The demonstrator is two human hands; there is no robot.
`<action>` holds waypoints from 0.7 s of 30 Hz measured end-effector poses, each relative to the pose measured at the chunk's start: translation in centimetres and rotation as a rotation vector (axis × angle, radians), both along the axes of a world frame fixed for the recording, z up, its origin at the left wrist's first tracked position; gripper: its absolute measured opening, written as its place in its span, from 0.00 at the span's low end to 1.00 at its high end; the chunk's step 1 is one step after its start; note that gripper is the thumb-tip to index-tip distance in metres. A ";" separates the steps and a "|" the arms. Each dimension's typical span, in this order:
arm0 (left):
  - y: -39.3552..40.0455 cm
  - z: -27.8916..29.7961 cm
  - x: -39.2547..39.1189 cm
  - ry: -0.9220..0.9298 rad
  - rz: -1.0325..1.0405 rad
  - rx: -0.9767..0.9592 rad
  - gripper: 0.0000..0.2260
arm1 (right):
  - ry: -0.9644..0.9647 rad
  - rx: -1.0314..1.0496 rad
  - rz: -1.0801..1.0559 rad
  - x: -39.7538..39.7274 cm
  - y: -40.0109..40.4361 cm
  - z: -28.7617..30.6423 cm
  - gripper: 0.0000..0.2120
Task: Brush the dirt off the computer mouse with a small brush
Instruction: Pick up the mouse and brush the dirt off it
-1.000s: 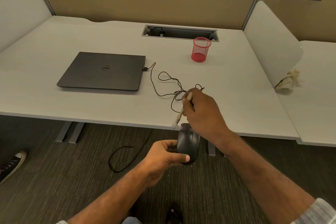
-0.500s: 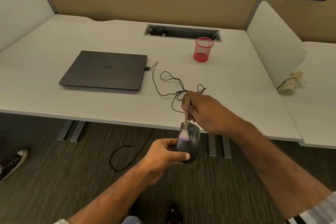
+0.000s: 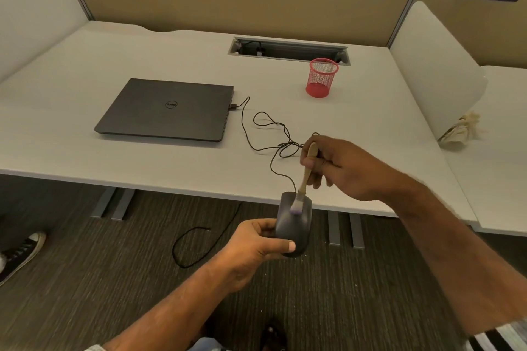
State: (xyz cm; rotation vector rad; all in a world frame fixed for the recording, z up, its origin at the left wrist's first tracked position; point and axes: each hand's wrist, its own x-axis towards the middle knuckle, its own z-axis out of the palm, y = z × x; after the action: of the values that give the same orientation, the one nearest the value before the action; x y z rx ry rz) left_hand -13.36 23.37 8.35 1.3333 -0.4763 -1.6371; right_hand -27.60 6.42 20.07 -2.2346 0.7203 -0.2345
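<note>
A black computer mouse is held out in front of the desk edge, above the carpet, gripped from the left side by my left hand with the thumb across its near end. My right hand pinches the wooden handle of a small brush. The brush points down and its pale bristles touch the top of the mouse near its far end. The mouse's thin black cable loops over the desk to the laptop.
On the white desk lie a closed dark laptop and a red mesh pen cup. A crumpled paper sits by the right divider. Another cable and somebody's shoe are on the carpet.
The brush swung from slanted with its bristles off the mouse's far edge to upright with bristles on the mouse's top. My left hand kept holding the mouse still.
</note>
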 end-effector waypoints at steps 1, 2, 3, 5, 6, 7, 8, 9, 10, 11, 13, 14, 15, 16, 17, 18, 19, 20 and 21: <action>0.0 0.0 0.0 0.007 0.000 0.004 0.21 | 0.018 -0.020 -0.010 -0.1 0.0 -0.2 0.04; 0.1 0.0 -0.1 0.012 -0.003 0.006 0.21 | 0.013 -0.054 -0.040 -0.1 0.1 -0.5 0.04; 0.1 0.1 -0.1 0.018 -0.005 0.008 0.21 | -0.010 -0.099 -0.081 -0.1 0.2 -0.8 0.03; 0.1 0.0 -0.1 0.030 -0.001 0.010 0.21 | -0.094 -0.187 -0.152 -0.1 0.4 -1.2 0.02; 0.2 0.0 -0.1 0.034 0.002 0.012 0.21 | -0.146 -0.205 -0.177 -0.2 0.6 -1.3 0.02; 0.2 0.0 0.0 0.035 0.004 0.014 0.21 | -0.195 -0.203 -0.194 -0.2 0.9 -1.3 0.02; 0.2 0.0 0.1 0.035 0.008 0.016 0.21 | -0.235 -0.190 -0.200 -0.3 1.2 -1.2 0.02; 0.2 0.1 0.1 0.035 0.015 0.016 0.21 | -0.264 -0.176 -0.195 -0.3 1.6 -1.2 0.02; 0.2 0.1 0.2 0.037 0.021 0.015 0.21 | -0.278 -0.165 -0.181 -0.4 2.1 -1.2 0.02; 0.2 0.1 0.2 0.041 0.028 0.013 0.21 | -0.269 -0.161 -0.159 -0.5 2.6 -1.2 0.02; 0.1 0.1 0.4 0.056 0.042 0.009 0.21 | -0.184 -0.175 -0.094 -0.9 3.8 -1.3 0.03; 0.1 0.1 0.5 0.058 0.051 0.007 0.21 | -0.130 -0.181 -0.059 -1.2 4.3 -1.5 0.03; 0.0 0.1 0.5 0.052 0.061 0.007 0.21 | -0.085 -0.177 -0.029 -1.5 4.7 -1.5 0.03; 0.1 0.0 0.6 0.045 0.068 0.009 0.20 | -0.051 -0.160 -0.007 -1.9 4.9 -1.4 0.03; 0.1 -0.1 0.6 0.041 0.072 0.013 0.20 | -0.029 -0.137 0.010 -2.2 4.9 -1.3 0.04; 0.1 -0.2 0.6 0.040 0.074 0.018 0.20 | -0.019 -0.115 0.019 -2.5 4.8 -1.0 0.04; 0.2 -0.2 0.7 0.040 0.075 0.023 0.20 | -0.019 -0.098 0.018 -2.7 4.6 -0.8 0.04; 0.2 -0.3 0.7 0.041 0.076 0.028 0.20 | -0.030 -0.086 0.005 -2.9 4.3 -0.7 0.05; 0.1 -0.3 0.7 0.041 0.079 0.033 0.20 | -0.052 -0.081 -0.019 -3.0 4.1 -0.6 0.05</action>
State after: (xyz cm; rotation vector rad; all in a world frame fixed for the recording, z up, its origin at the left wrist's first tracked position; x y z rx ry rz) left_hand -12.63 23.49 8.07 1.3236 -0.3694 -1.6104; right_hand -30.60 10.48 19.50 -2.2904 0.7155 -0.3356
